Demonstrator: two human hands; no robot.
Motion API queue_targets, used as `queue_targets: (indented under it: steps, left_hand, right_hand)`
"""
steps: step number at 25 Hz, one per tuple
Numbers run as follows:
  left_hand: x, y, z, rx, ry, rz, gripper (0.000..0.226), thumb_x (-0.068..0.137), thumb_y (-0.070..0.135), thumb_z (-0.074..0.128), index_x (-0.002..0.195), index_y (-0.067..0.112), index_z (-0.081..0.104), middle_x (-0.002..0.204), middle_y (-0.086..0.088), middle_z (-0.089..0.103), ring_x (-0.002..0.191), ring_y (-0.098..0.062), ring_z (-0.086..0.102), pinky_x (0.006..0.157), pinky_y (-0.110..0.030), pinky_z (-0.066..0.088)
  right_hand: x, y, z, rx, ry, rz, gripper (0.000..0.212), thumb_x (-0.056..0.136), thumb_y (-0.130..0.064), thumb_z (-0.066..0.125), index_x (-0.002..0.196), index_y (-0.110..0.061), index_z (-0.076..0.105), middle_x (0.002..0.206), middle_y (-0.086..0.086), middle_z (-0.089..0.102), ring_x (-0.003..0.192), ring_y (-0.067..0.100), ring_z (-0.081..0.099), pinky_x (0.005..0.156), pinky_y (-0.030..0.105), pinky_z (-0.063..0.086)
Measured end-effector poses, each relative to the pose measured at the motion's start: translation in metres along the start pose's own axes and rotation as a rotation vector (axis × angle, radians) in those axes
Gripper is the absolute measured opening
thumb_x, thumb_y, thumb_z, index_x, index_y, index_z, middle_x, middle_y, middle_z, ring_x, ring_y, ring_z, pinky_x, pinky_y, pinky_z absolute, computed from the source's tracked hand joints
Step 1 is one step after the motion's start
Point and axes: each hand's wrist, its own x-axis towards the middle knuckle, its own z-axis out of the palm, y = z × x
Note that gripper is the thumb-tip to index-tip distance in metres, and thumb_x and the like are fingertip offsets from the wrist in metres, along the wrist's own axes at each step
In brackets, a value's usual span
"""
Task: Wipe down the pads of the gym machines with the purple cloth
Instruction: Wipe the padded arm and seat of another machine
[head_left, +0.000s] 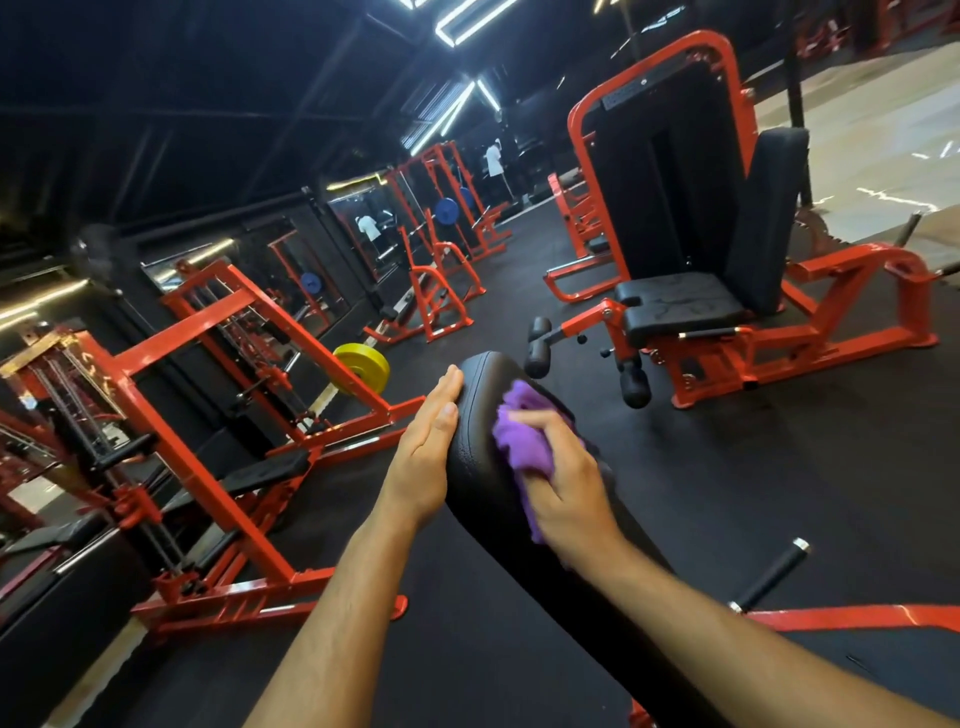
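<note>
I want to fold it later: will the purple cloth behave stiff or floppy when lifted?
Probably floppy: the purple cloth bunches in soft folds under the right hand. Likely light, since curled fingers alone hold it. It seems unlikely to slide off the black pad while pressed.

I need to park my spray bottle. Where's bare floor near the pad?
Bare black floor lies between the pad and the red seated machine. Left is crowded: red frame, yellow plate.

Two bare forearms, no sleeves in view. Left hand (423, 457) and right hand (563, 486) without gloves, rings, watch or wristband. Short, unpainted nails on the left fingers (445, 410).
</note>
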Motion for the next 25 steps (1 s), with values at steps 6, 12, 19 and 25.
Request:
queue_targets:
  steps: [6, 12, 19, 25]
  left_hand:
    - [-0.01, 0.008, 0.001, 0.235, 0.099, 0.09, 0.059, 0.103, 0.043, 0.032, 0.156, 0.019, 0.043, 0.164, 0.01, 0.034, 0.153, -0.002, 0.025, 0.13, -0.034, 0.015]
    - [-0.059, -0.008, 0.066, 0.748, 0.483, 0.492, 0.052, 0.106, 0.024, 0.04, 0.152, -0.001, 0.044, 0.159, -0.018, 0.043, 0.153, -0.027, 0.031, 0.127, -0.055, 0.019]
    - [-0.057, -0.024, 0.08, 0.769, 0.629, 0.537, 0.052, 0.107, 0.022, 0.034, 0.152, -0.004, 0.042, 0.157, -0.02, 0.043, 0.151, -0.031, 0.033, 0.125, -0.059, 0.02]
    - [-0.056, -0.019, 0.091, 0.742, 0.693, 0.447, 0.061, 0.101, 0.019, 0.044, 0.154, -0.007, 0.032, 0.161, -0.021, 0.034, 0.153, -0.033, 0.028, 0.126, -0.059, 0.016]
  right_hand:
    - [0.087, 0.022, -0.001, -0.036, -0.011, -0.025, 0.025, 0.088, -0.016, 0.057, 0.11, -0.022, 0.065, 0.125, 0.002, 0.059, 0.12, 0.014, 0.054, 0.107, 0.032, 0.042]
    - [-0.061, 0.052, -0.078, 0.04, 0.329, 0.479, 0.009, 0.101, -0.037, 0.056, 0.106, -0.045, 0.055, 0.103, -0.028, 0.065, 0.103, 0.009, 0.064, 0.095, 0.041, 0.049]
    - [-0.087, 0.054, -0.021, -0.022, 0.05, 0.179, 0.021, 0.1, -0.025, 0.048, 0.116, -0.029, 0.059, 0.127, -0.005, 0.06, 0.125, 0.019, 0.056, 0.104, 0.027, 0.041]
    - [0.038, 0.145, -0.01, -0.2, -0.033, 0.358, 0.026, 0.097, -0.039, 0.043, 0.11, -0.021, 0.057, 0.111, 0.0, 0.059, 0.108, 0.028, 0.058, 0.091, 0.042, 0.045]
